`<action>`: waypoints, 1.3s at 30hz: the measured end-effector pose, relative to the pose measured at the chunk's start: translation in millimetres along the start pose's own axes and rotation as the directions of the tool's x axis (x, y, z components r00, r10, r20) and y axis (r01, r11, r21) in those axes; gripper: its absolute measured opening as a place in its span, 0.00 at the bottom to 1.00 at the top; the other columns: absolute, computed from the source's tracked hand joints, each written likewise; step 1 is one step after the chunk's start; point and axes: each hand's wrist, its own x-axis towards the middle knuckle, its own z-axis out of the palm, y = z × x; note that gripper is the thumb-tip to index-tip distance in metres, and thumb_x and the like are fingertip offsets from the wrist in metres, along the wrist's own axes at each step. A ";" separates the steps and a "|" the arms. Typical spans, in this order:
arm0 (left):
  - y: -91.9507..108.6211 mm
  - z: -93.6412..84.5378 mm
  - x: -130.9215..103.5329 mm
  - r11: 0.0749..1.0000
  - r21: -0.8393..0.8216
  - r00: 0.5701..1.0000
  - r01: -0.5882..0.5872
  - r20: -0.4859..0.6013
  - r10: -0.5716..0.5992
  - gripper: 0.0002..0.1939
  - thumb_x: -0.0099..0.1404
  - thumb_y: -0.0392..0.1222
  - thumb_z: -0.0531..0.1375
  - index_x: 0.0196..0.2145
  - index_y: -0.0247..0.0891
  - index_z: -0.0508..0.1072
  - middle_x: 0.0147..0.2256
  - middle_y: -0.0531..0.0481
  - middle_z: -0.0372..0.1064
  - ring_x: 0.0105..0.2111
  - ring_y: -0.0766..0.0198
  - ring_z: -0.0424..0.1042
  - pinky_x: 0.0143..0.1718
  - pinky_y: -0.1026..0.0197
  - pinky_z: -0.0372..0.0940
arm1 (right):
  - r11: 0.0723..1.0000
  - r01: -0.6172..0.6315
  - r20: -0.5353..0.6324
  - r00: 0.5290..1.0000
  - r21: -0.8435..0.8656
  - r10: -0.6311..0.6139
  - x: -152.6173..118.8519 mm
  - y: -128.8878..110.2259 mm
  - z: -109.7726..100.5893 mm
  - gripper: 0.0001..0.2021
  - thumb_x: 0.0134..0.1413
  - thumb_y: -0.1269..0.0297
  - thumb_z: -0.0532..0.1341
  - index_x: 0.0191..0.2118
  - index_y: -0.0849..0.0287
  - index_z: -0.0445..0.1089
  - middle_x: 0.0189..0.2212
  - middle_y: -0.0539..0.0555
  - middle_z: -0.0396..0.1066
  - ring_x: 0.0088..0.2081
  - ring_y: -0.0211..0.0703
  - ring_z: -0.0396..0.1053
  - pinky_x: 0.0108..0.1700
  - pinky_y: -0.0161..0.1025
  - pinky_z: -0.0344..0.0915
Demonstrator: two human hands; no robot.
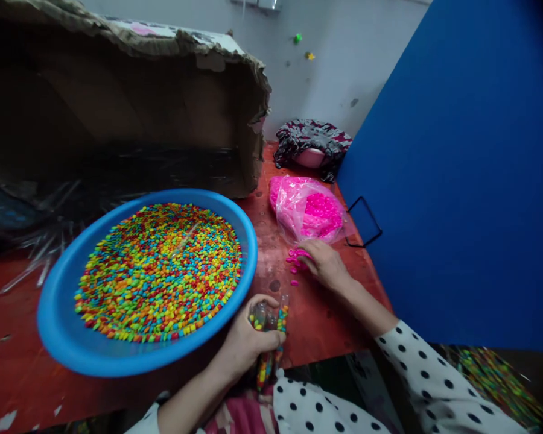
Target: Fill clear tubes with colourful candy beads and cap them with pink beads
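Observation:
Several clear tubes (pixel 266 361) filled with multicoloured candies stand bunched in my left hand (pixel 248 337), whose fingers wrap round them near their open-looking tops. My right hand (pixel 324 264) is over the red table, its fingertips down on a few small pink caps (pixel 292 269). Whether a cap is between those fingertips is too small to tell. Just beyond the right hand lies a clear plastic bag (pixel 305 208) full of pink caps. To the left, a wide blue basin (pixel 248 259) holds many small candies, with a clear empty tube (pixel 184 241) lying on them.
A large torn cardboard box (pixel 140 108) lies open behind the basin, with clear tubes (pixel 45 253) spilling at its left. A patterned cloth (pixel 314 135) covers something pink at the back. A blue panel (pixel 457 181) borders the right side. Filled tubes (pixel 498 380) lie at lower right.

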 end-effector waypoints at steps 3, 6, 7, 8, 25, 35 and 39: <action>1.6 1.2 -3.0 1.000 -0.024 1.000 0.008 -0.019 -0.008 0.22 0.42 0.34 0.64 0.37 0.38 0.64 0.24 0.58 0.60 0.21 0.72 0.59 0.23 0.69 0.56 | 0.989 0.058 0.176 0.981 0.134 -0.082 -5.6 -19.4 4.2 0.10 0.60 0.66 0.53 0.43 0.59 0.69 0.38 0.56 0.70 0.39 0.41 0.66 0.40 0.35 0.61; 0.6 1.2 -6.0 0.999 -0.042 0.999 0.028 -0.033 -0.030 0.22 0.42 0.33 0.64 0.37 0.38 0.64 0.24 0.59 0.60 0.21 0.72 0.59 0.24 0.69 0.56 | 0.998 0.018 0.278 0.960 0.064 -0.035 -7.9 -26.5 13.0 0.11 0.58 0.73 0.53 0.42 0.59 0.70 0.36 0.55 0.68 0.36 0.40 0.65 0.36 0.34 0.58; 0.0 0.9 -6.7 0.998 -0.045 0.999 0.031 -0.035 -0.032 0.21 0.43 0.33 0.64 0.37 0.39 0.64 0.24 0.59 0.59 0.21 0.72 0.59 0.24 0.69 0.56 | 0.999 0.005 0.290 0.957 0.047 -0.019 -7.7 -25.8 15.5 0.12 0.57 0.74 0.53 0.42 0.59 0.71 0.36 0.56 0.68 0.35 0.40 0.64 0.35 0.34 0.58; -0.5 0.5 -7.1 0.999 -0.047 0.999 0.026 -0.042 -0.028 0.21 0.42 0.33 0.64 0.36 0.39 0.64 0.24 0.59 0.59 0.22 0.72 0.59 0.25 0.69 0.56 | 0.999 -0.007 0.295 0.956 0.046 -0.007 -7.1 -23.9 17.6 0.11 0.57 0.75 0.53 0.41 0.59 0.71 0.36 0.56 0.67 0.35 0.40 0.64 0.35 0.34 0.57; 1.2 -2.1 -3.4 0.999 -0.049 1.000 0.021 -0.003 -0.021 0.20 0.43 0.33 0.63 0.36 0.38 0.64 0.25 0.58 0.59 0.24 0.71 0.58 0.27 0.68 0.57 | 0.240 -0.342 0.273 0.921 0.909 0.277 -24.3 -62.0 -12.8 0.09 0.55 0.60 0.59 0.39 0.58 0.70 0.30 0.51 0.69 0.29 0.35 0.68 0.32 0.34 0.67; 0.7 -2.7 -2.0 0.994 -0.088 0.995 0.056 0.089 -0.049 0.21 0.40 0.32 0.64 0.35 0.36 0.65 0.25 0.58 0.59 0.24 0.71 0.57 0.24 0.68 0.57 | 0.247 -0.367 0.330 0.927 0.897 0.180 -23.3 -86.0 -26.8 0.07 0.53 0.61 0.61 0.35 0.58 0.74 0.26 0.50 0.71 0.27 0.33 0.68 0.30 0.30 0.66; -3.8 -4.9 -2.4 0.990 -0.116 0.992 0.078 0.107 -0.066 0.22 0.40 0.31 0.64 0.36 0.36 0.65 0.26 0.57 0.60 0.25 0.70 0.58 0.24 0.67 0.57 | 0.189 -0.378 0.343 0.919 0.906 0.194 -30.6 -87.0 -22.1 0.09 0.54 0.60 0.60 0.36 0.59 0.73 0.25 0.50 0.70 0.25 0.33 0.68 0.29 0.31 0.66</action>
